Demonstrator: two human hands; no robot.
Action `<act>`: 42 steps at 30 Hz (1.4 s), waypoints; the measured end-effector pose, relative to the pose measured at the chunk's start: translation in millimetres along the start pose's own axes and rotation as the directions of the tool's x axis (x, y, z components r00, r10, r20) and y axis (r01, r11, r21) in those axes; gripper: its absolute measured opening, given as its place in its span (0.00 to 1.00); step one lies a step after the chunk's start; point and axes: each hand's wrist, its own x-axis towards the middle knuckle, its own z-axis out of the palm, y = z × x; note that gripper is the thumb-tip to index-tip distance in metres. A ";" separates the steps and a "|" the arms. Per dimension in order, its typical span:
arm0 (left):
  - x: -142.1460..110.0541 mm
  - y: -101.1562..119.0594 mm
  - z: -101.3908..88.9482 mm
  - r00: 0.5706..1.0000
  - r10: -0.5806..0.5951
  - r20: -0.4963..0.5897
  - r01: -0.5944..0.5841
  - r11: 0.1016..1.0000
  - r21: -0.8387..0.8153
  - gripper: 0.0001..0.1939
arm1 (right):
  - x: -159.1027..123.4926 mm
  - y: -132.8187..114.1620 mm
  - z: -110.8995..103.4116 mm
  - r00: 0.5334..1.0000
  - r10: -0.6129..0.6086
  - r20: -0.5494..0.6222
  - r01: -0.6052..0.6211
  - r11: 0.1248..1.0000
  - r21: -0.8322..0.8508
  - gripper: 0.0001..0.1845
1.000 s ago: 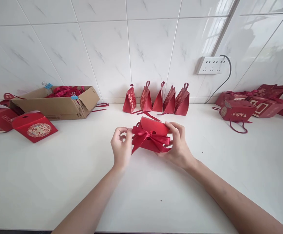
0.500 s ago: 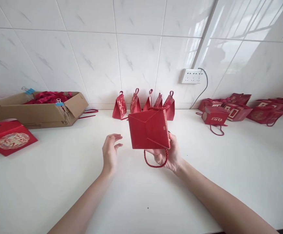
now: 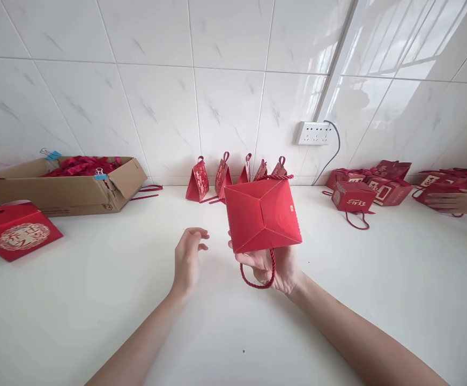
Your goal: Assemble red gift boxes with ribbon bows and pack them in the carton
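Note:
My right hand (image 3: 273, 266) holds up a red paper gift box (image 3: 262, 214) above the white counter, with the box's folded bottom turned toward me. A red cord handle (image 3: 257, 276) hangs in a loop below the box, over my palm. My left hand (image 3: 188, 258) hovers just left of the box, fingers apart and holding nothing. Behind the box, several small red triangular gift bags (image 3: 221, 177) stand in a row against the tiled wall.
A cardboard box (image 3: 56, 185) with red ribbons sits back left, a flat red bag (image 3: 16, 236) in front of it. More red boxes (image 3: 354, 195) lie back right under a wall socket (image 3: 312, 133). Another person's hand (image 3: 454, 202) rests at the far right.
My left hand let go of the box and opened. My right hand lifted the box and tipped it, so its bottom faces me instead of the ribbon bow. Another person's hand appeared at right.

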 end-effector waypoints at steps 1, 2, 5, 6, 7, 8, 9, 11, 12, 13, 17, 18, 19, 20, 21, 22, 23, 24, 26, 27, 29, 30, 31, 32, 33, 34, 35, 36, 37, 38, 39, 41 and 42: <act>-1.0 0.1 -0.1 1.000 0.010 0.023 -0.010 1.000 0.019 0.11 | 0.2 0.1 -0.1 1.000 -0.004 0.001 0.004 1.000 -0.018 0.38; -2.0 0.2 -0.1 0.999 0.018 0.048 -0.020 0.999 0.041 0.10 | 0.6 0.4 -0.4 1.000 -0.010 0.008 0.010 0.999 -0.038 0.37; -5.1 -0.2 0.0 0.995 0.027 0.099 -0.036 0.995 0.092 0.09 | 2.3 1.6 -1.8 0.998 -0.028 0.053 0.034 0.993 -0.110 0.36; -5.7 -0.3 0.1 0.994 0.023 0.107 -0.033 0.995 0.096 0.09 | 2.8 2.1 -2.2 0.997 -0.034 0.065 0.043 0.989 -0.141 0.36; -5.8 -0.4 0.0 0.994 0.017 0.112 -0.027 0.996 0.091 0.09 | 2.9 2.6 -2.3 0.997 -0.048 0.068 0.060 0.981 -0.182 0.36; -5.4 -0.4 -0.2 0.993 0.017 0.115 -0.026 0.997 0.072 0.09 | 2.7 2.8 -2.1 0.995 -0.081 0.059 0.093 0.967 -0.239 0.36; -4.5 -0.1 -0.6 0.993 0.031 0.112 -0.036 0.999 0.037 0.10 | 2.1 2.6 -1.2 0.990 -0.139 0.040 0.144 0.938 -0.316 0.35; -1.0 1.4 -2.1 0.994 0.084 0.071 -0.079 0.994 -0.076 0.14 | -0.7 1.0 2.2 0.944 -0.331 0.011 0.286 0.797 -0.532 0.32; 1.2 2.6 -3.2 0.993 0.110 0.033 -0.104 0.985 -0.139 0.16 | -2.7 -0.5 4.5 0.896 -0.444 0.025 0.347 0.663 -0.664 0.31; 3.6 4.1 -4.5 0.992 0.125 -0.010 -0.125 0.973 -0.195 0.18 | -4.7 -2.3 7.0 0.833 -0.550 0.069 0.381 0.478 -0.791 0.33; 10.2 9.9 -10.5 0.985 0.128 -0.111 -0.153 0.956 -0.250 0.21 | -10.4 -8.3 12.3 0.648 -0.611 0.454 0.252 -0.391 -0.885 0.48; 10.4 10.8 -11.8 0.980 0.155 -0.121 -0.179 0.958 -0.224 0.21 | -10.6 -8.7 11.7 0.644 -0.560 0.521 0.218 -0.519 -0.827 0.50; 9.9 11.4 -12.9 0.971 0.203 -0.126 -0.224 0.957 -0.186 0.20 | -10.3 -8.6 10.6 0.648 -0.518 0.559 0.196 -0.595 -0.779 0.50; 8.7 11.7 -13.6 0.953 0.275 -0.125 -0.291 0.947 -0.137 0.20 | -9.8 -8.1 9.1 0.655 -0.493 0.573 0.180 -0.635 -0.752 0.50; 6.9 11.9 -14.0 0.925 0.365 -0.106 -0.374 0.924 -0.079 0.20 | -9.1 -7.5 7.5 0.658 -0.487 0.574 0.165 -0.650 -0.741 0.50; 4.5 12.1 -13.9 0.884 0.464 -0.062 -0.466 0.885 -0.016 0.21 | -8.4 -6.8 6.1 0.660 -0.491 0.568 0.151 -0.654 -0.741 0.51; 1.7 12.4 -13.4 0.835 0.551 0.001 -0.550 0.834 0.052 0.20 | -7.8 -6.2 4.8 0.659 -0.499 0.563 0.140 -0.654 -0.743 0.51; -1.2 12.7 -12.5 0.788 0.612 0.069 -0.615 0.779 0.119 0.17 | -7.3 -5.8 3.8 0.659 -0.503 0.559 0.131 -0.654 -0.745 0.51; -6.6 13.5 -10.0 0.722 0.673 0.158 -0.690 0.685 0.233 0.09 | -6.6 -5.2 2.5 0.663 -0.503 0.554 0.122 -0.658 -0.743 0.52; -8.7 13.8 -8.7 0.699 0.694 0.174 -0.711 0.647 0.274 0.04 | -6.2 -4.9 2.0 0.664 -0.505 0.551 0.115 -0.659 -0.743 0.52; -11.5 14.0 -6.5 0.628 0.755 0.190 -0.767 0.560 0.313 0.05 | -5.3 -4.0 1.2 0.664 -0.516 0.542 0.097 -0.659 -0.746 0.51; -12.3 13.7 -5.8 0.573 0.791 0.214 -0.807 0.501 0.312 0.07 | -4.9 -3.5 0.8 0.659 -0.526 0.537 0.085 -0.658 -0.748 0.50; -12.8 13.3 -5.4 0.513 0.821 0.250 -0.846 0.435 0.308 0.08 | -4.4 -2.8 0.4 0.654 -0.536 0.534 0.075 -0.656 -0.751 0.50; -13.2 12.8 -5.1 0.459 0.840 0.290 -0.876 0.374 0.304 0.10 | -4.0 -2.2 0.0 0.649 -0.545 0.531 0.066 -0.655 -0.753 0.50; -13.5 12.1 -5.0 0.413 0.850 0.328 -0.898 0.320 0.302 0.11 | -3.7 -1.6 -0.3 0.645 -0.549 0.531 0.063 -0.655 -0.753 0.49; -13.6 11.4 -5.0 0.383 0.851 0.359 -0.910 0.281 0.305 0.11 | -3.4 -1.1 -0.6 0.645 -0.550 0.531 0.063 -0.653 -0.754 0.49; -13.7 10.7 -5.0 0.368 0.849 0.380 -0.915 0.257 0.312 0.11 | -3.3 -0.7 -0.9 0.646 -0.550 0.529 0.065 -0.651 -0.756 0.49; -13.6 10.1 -4.9 0.362 0.846 0.393 -0.916 0.244 0.318 0.10 | -3.3 -0.4 -1.1 0.648 -0.549 0.527 0.067 -0.648 -0.758 0.49; -13.5 9.5 -4.9 0.359 0.845 0.397 -0.916 0.238 0.323 0.10 | -3.3 -0.3 -1.3 0.651 -0.548 0.525 0.070 -0.645 -0.761 0.49; -13.4 9.0 -4.9 0.360 0.844 0.397 -0.915 0.236 0.326 0.10 | -3.4 -0.3 -1.5 0.654 -0.548 0.522 0.072 -0.641 -0.764 0.49; -13.2 8.6 -4.9 0.361 0.844 0.397 -0.915 0.237 0.328 0.10 | -3.5 -0.3 -1.7 0.656 -0.549 0.518 0.073 -0.637 -0.767 0.49; -13.2 8.1 -4.7 0.360 0.842 0.402 -0.915 0.235 0.327 0.10 | -3.7 -0.6 -1.8 0.661 -0.548 0.512 0.072 -0.632 -0.771 0.49; -13.4 8.0 -4.6 0.361 0.841 0.403 -0.915 0.235 0.328 0.10 | -3.7 -0.8 -1.8 0.664 -0.548 0.509 0.071 -0.631 -0.773 0.49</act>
